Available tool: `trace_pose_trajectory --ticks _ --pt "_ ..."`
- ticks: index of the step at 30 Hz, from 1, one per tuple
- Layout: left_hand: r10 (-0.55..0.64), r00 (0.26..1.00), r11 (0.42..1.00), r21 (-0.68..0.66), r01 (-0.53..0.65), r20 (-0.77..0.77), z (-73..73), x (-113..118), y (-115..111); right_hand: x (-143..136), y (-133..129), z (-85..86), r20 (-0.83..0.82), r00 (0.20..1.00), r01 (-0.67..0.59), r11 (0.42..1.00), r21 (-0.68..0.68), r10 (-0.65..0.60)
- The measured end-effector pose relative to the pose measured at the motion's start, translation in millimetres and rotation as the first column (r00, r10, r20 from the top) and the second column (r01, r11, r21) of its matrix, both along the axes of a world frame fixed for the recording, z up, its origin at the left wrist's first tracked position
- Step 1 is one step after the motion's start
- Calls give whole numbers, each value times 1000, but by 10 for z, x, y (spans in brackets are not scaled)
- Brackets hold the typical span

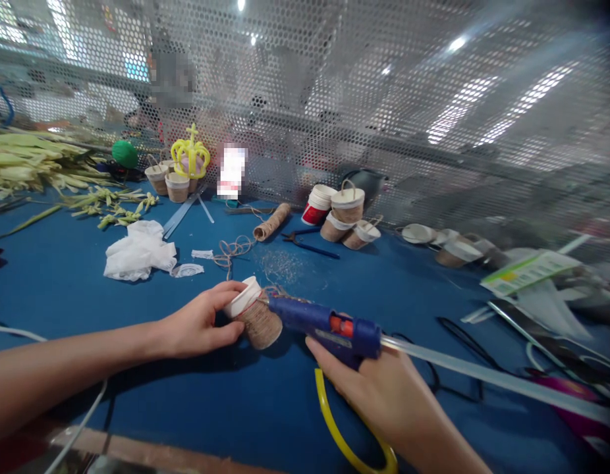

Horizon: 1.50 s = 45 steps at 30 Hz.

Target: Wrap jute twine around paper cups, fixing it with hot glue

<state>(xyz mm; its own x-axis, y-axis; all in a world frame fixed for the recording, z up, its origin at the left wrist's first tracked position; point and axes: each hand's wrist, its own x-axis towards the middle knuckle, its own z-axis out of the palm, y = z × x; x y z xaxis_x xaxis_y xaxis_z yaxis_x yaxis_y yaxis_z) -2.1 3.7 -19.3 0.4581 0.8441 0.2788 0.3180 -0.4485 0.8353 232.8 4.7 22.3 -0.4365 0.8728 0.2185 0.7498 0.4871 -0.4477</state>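
My left hand (pixel 206 322) grips a small cup (pixel 260 324) by its white rim. The cup lies tilted, its body wrapped in brown twine. In my right hand (pixel 384 388) is a blue glue gun (pixel 315 317) with a long clear glue stick out of its back. The gun's nozzle points left and meets the side of the cup just below the white band. Behind the cup, loose twine (pixel 233 249) runs towards a twine roll (pixel 272 222) on the blue table.
White cloth (pixel 141 251) lies left of centre. Dark-handled pliers (pixel 312 245) rest beyond the cup. Twine-wrapped cups (pixel 348 205) stand at the back, near a metal mesh (pixel 285 85). A yellow ring-shaped handle (pixel 334 428) is beside my right hand. Packets and cords lie right.
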Motion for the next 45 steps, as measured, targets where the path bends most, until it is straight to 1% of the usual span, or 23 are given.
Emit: trace_pose_trajectory --ticks 2,8,11,13,15,17,19,20,22,25,28,30,32,34,36,38,40,42,45 --pt "-9 1000 1000 -2 9 9 4 2 -3 18 42 34 3 1000 -17 1000 -20 17" --pt "-7 999 1000 -2 7 35 10 17 -4 -73 49 81 -1 1000 20 996 -91 -21" --pt "-2 1000 1000 -15 3 30 17 25 -9 -107 45 95 -48 998 42 991 -125 -48" --pt "-4 999 1000 -20 5 32 18 24 -7 -107 50 118 -106 991 58 981 -184 -78" --pt "2 999 1000 -31 -1 34 12 11 5 -87 57 155 -155 982 63 960 -274 -109" --pt "24 999 998 -51 -22 36 -1 -14 30 -46 70 192 -188 973 51 922 -383 -132" --pt "72 996 994 -89 -68 43 -16 -43 63 6 99 213 -223 967 2 882 -472 -122" --pt "103 993 988 -120 -96 50 -23 -56 80 32 123 214 -253 958 -10 869 -495 -133" --pt "162 984 969 -202 -144 77 -31 -76 108 75 194 193 -333 921 2 860 -511 -200" --pt "224 968 942 -282 -185 115 -25 -82 120 104 362 128 -459 823 51 850 -525 -333" --pt "234 964 946 -257 -197 124 4 -65 95 91 588 44 -498 785 49 838 -544 -369" --pt "222 968 959 -204 -195 117 31 -47 63 72 751 -24 -467 789 88 827 -556 -398" --pt "209 973 967 -165 -191 96 58 -27 24 53 904 -106 -395 810 153 806 -572 -434" --pt "190 978 972 -160 -175 84 81 -8 -16 34 1037 -197 -296 835 237 787 -569 -465" --pt "165 982 977 -154 -150 89 98 9 -52 12 1143 -284 -194 854 320 782 -535 -482" --pt "142 986 983 -129 -129 91 107 21 -77 -15 1223 -348 -101 868 391 795 -464 -486" --pt "123 989 989 -97 -115 83 111 26 -93 -46 1273 -376 -24 875 440 816 -375 -483" --pt "110 991 992 -65 -105 70 108 26 -102 -80 1275 -354 25 876 469 838 -277 -482" --pt "111 993 994 -16 -110 45 95 18 -107 -140 1140 -211 26 880 474 871 -133 -475"
